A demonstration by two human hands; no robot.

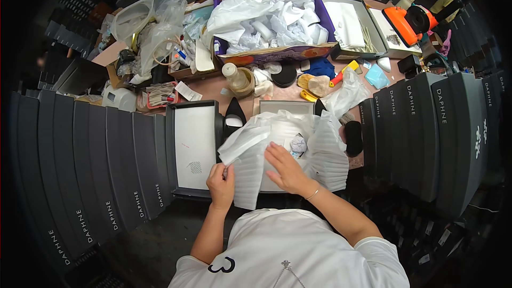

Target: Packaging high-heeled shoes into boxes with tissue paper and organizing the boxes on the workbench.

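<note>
1. While the left hand [221,184] pinches the near edge of the foam sheet [250,173], the right hand [285,168] lies flat and spread on the wrapping, gripping nothing.
2. The sheet and tissue [266,128] sit over an open box [285,108] at the table [213,88] edge.
3. This looks like the wrapping step; the next move calls for folding the sheet neatly over.
4. A lid [194,146] lies left; dark boxes [112,165] flank both sides.

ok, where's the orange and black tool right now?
In the head view, the orange and black tool sits at the far right of the cluttered table, just right of the open white box, well beyond both hands.
</note>
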